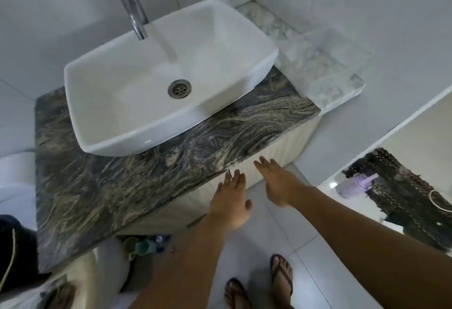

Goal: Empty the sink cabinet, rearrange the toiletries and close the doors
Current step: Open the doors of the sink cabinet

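Reaching toward cabinet doors (pixel 281 142): left hand (pixel 231 202), right hand (pixel 281 186), flat.

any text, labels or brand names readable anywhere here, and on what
No readable text anywhere in this view.
Sink, faucet, countertop: no markings visible.
Items under the counter, cups and a bluish packet: any print is too blurred to read.
Left hand and right hand: open, holding nothing printed.

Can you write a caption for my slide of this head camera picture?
Both open hands, left hand and right hand, reach toward the cabinet door below the white sink.
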